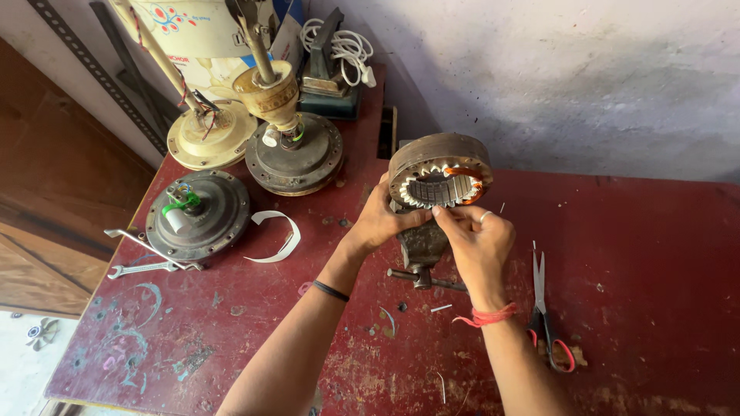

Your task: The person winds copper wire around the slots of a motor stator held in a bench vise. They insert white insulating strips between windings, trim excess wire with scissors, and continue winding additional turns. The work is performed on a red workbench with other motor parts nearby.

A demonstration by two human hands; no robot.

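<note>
At frame centre, the ring-shaped stator is clamped in the left hand's grip from below-left, above a small vise. The right hand's fingertips are pinched together on its lower toothed rim. Open red table is seen to the right, apart from scissors; 3 fan motors crowd the upper left.

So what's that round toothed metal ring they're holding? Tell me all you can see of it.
The metal ring is a thick, rusty-brown band with pale teeth lining its inner opening and copper-coloured wire on its right side. It is tilted, opening toward the camera, above a small bench vise on the red table. The left hand supports it below; the right hand fingers its lower teeth.
</note>
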